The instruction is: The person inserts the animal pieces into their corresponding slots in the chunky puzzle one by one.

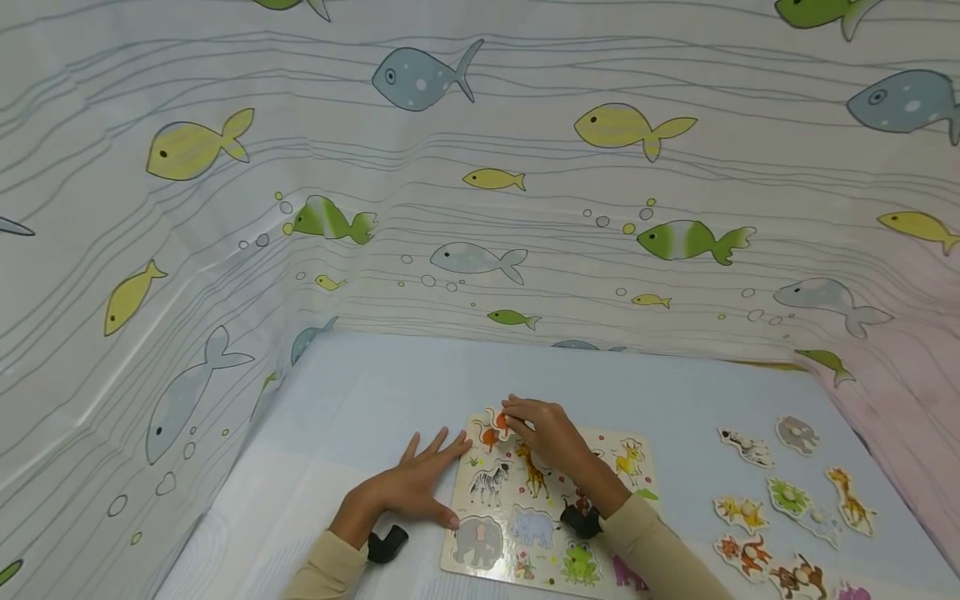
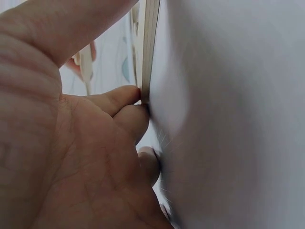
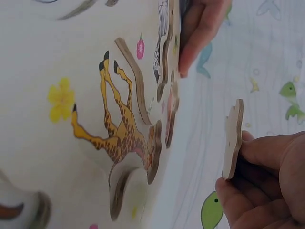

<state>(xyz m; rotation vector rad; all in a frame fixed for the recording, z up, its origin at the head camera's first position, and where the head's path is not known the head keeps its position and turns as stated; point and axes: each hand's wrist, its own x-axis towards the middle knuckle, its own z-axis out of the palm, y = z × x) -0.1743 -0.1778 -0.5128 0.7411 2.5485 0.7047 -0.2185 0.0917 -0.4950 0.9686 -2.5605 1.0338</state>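
Note:
My right hand (image 1: 551, 429) pinches a wooden puzzle piece (image 1: 498, 422) with an orange animal, just above the top left corner of the wooden puzzle board (image 1: 517, 502). In the right wrist view the piece (image 3: 233, 140) shows edge-on, apart from the board, its picture turned away. Beneath it, an orange animal picture (image 1: 488, 437) shows on the board. My left hand (image 1: 412, 483) lies spread at the board's left side, its thumb and a finger touching the edge. The left wrist view shows fingertips against the board's side (image 2: 149, 52). A grey elephant (image 1: 477, 543) sits at the bottom left.
Loose animal pieces lie on the table right of the board, among them a zebra (image 1: 746, 447), a grey elephant (image 1: 797, 435) and a giraffe (image 1: 851, 502). A fish-patterned curtain (image 1: 540, 217) hangs around the white table (image 1: 360, 408).

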